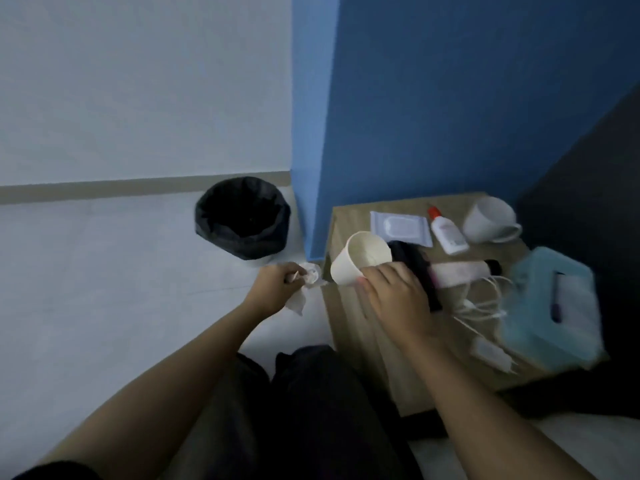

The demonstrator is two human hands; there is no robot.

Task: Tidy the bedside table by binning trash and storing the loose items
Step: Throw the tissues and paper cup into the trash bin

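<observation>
My left hand is closed around a crumpled white tissue, held over the floor between the bin and the bedside table. The bin has a black liner and stands on the floor by the blue wall. My right hand grips a white paper cup, tilted with its mouth facing up and right, above the table's left part. On the table lie a wet-wipes pack, a small white bottle with a red cap, a white mug, a black object, a pale tube and a white charger cable.
A light blue tissue box with a pen on it sits at the table's right front. A blue wall panel rises behind the table. My dark-clothed legs are below, and pale floor spreads to the left.
</observation>
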